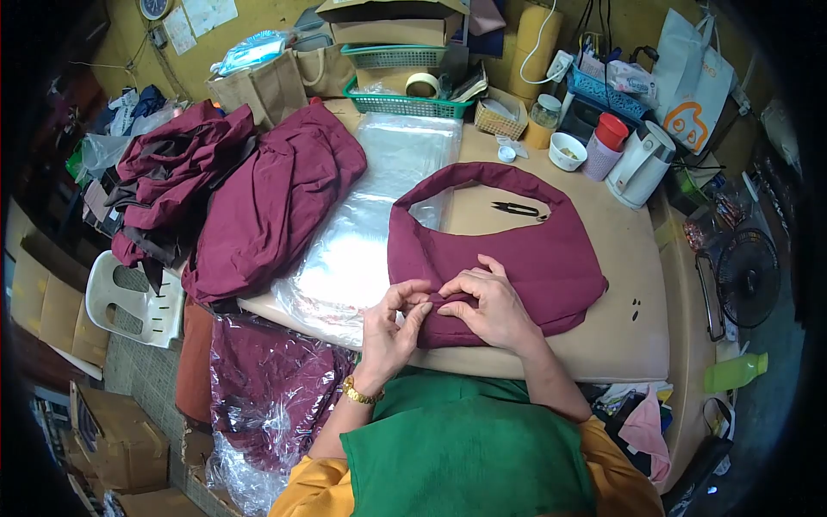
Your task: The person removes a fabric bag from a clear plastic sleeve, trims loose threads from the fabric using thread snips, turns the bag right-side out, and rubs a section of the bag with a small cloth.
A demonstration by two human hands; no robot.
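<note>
A maroon fabric bag (pixel 525 267) lies flat on the beige padded table (pixel 612 345), its wide strap looped toward the back. At the bag's lower left part, my left hand (pixel 399 323) pinches a small fold of the maroon fabric between thumb and fingers. Close beside it on the right, my right hand (pixel 487 306) grips the same fold, its fingertips nearly touching those of the left. Black thread snips (pixel 515 208) lie on the table inside the strap loop.
Maroon fabric pieces (pixel 276 198) are heaped at the left, beside clear plastic bags (pixel 353 233). Behind stand a green basket (pixel 409 105), a glass jar (pixel 544 116), a white bowl (pixel 567 151), a red-lidded cup (pixel 603 146) and a white kettle (pixel 642 164).
</note>
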